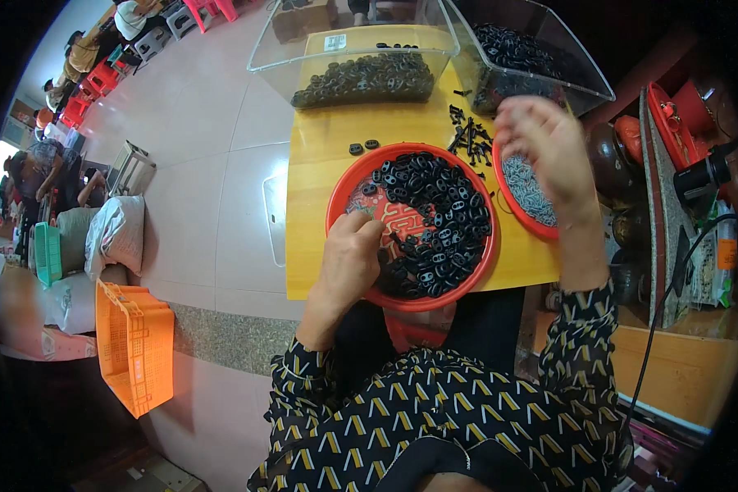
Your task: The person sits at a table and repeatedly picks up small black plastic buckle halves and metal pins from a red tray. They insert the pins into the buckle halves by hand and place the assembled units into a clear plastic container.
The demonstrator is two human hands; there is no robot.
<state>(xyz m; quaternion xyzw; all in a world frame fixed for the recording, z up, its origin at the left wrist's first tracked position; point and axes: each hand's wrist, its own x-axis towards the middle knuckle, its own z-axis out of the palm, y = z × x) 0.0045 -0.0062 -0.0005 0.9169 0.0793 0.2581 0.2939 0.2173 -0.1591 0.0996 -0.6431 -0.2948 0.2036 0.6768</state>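
Observation:
A round red basin (pixel 337 190) stands on the yellow table in front of me, with many small black oval plastic parts (pixel 461 215), each with two holes, heaped inside. My left hand (pixel 354 252) is over the basin's left side with its fingers closed together. Whatever they hold is hidden. Up on the right, my right hand (pixel 541 143) is raised over a smaller red bowl (pixel 507 203) of silvery screws (pixel 523 190). Motion smears its fingers, so its grip cannot be made out. Black stick-like pieces (pixel 471 139) lie loose beside that bowl.
Two clear plastic bins, one (pixel 365 82) at the back middle and one (pixel 517 49) at the back right, hold more black parts. Two black parts (pixel 364 147) lie on the yellow table (pixel 307 164). An orange crate (pixel 138 348) and sacks stand left; other people sit farther off.

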